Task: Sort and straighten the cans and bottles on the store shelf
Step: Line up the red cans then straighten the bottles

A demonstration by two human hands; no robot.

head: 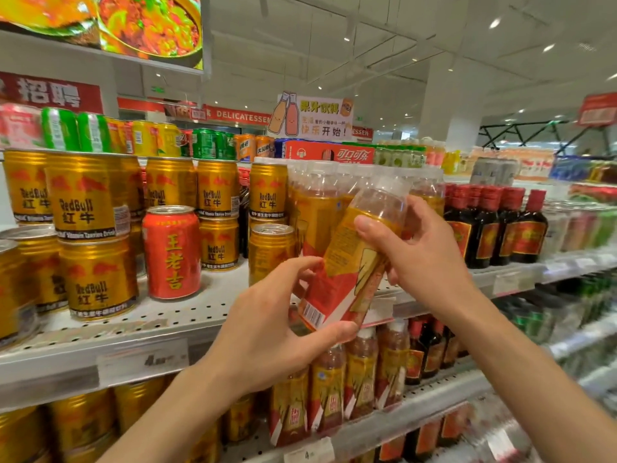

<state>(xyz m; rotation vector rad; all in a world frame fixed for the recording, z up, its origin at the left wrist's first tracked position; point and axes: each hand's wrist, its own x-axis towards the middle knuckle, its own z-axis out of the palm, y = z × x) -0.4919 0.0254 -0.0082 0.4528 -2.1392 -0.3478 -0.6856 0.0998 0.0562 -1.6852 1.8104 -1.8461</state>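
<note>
A clear plastic bottle (347,262) with a gold and red label and a white cap is held tilted in front of the upper shelf (140,332), cap up and to the right. My left hand (267,332) grips its base. My right hand (424,259) grips its upper half. Behind it stands a row of like bottles (317,202). Gold Red Bull cans (86,202) are stacked in two layers at the left. A single red can (172,252) stands among them.
Dark bottles with red caps (494,225) fill the shelf at the right. The lower shelf (384,426) holds more gold-label bottles and dark bottles. Mixed cans (100,133) line the top, beside a red Coca-Cola carton (330,155). Price tags run along the shelf edges.
</note>
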